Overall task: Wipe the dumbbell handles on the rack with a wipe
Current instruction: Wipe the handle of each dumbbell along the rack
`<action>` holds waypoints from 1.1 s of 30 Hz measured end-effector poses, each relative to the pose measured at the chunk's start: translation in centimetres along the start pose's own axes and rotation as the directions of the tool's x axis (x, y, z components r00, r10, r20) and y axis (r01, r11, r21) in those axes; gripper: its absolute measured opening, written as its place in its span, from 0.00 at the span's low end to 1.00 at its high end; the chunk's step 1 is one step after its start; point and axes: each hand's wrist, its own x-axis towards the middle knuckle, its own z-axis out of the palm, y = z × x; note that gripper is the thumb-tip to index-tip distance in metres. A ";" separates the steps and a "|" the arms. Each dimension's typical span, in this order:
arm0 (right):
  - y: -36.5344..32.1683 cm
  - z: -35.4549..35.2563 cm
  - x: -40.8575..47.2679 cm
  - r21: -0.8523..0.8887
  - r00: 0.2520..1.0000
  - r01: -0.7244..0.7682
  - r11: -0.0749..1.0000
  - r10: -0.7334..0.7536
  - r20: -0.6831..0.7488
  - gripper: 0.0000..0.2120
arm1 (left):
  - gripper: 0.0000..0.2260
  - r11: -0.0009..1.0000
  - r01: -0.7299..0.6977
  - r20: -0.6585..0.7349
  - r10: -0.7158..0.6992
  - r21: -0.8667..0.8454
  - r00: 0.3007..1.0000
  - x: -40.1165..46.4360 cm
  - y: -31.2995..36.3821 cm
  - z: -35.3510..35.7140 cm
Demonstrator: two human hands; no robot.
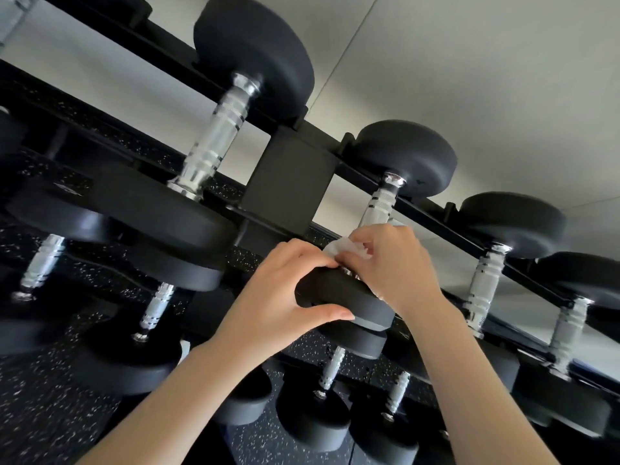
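A black dumbbell lies on the top tier of the black rack (288, 182). Its near head (345, 298) is in the middle of the view and its chrome handle (377, 206) runs up to the far head (406, 156). My left hand (278, 290) grips the near head, thumb under its rim. My right hand (385, 263) holds a white wipe (339, 246) wrapped round the lower part of the handle. The wipe and my fingers hide that part of the handle.
A larger dumbbell (218, 135) sits to the left on the same tier, and two more (486, 283) lie to the right. Lower tiers hold several smaller dumbbells (330, 367). Speckled black floor (43, 414) lies below, a pale wall (469, 78) behind.
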 end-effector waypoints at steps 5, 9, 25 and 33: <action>-0.3 -0.2 0.6 -0.207 0.995 0.097 0.974 -0.095 0.021 0.06 | 0.23 1.000 -0.007 0.008 0.007 0.010 1.000 0.3 -0.1 -0.1; -0.3 -0.2 0.8 -0.233 0.993 0.120 0.965 -0.122 0.005 0.07 | 0.23 1.000 -0.015 -0.011 0.015 -0.001 1.000 0.3 -0.2 0.0; 0.2 0.5 1.3 -0.209 0.978 0.141 0.968 -0.169 -0.124 0.07 | 0.23 0.998 -0.044 -0.024 0.045 0.034 0.999 0.3 -0.3 0.0; 1.4 -0.9 5.4 -0.201 0.909 0.093 0.975 -0.165 -0.383 0.08 | 0.22 0.998 -0.040 -0.009 0.041 0.045 0.999 0.3 -0.4 -0.1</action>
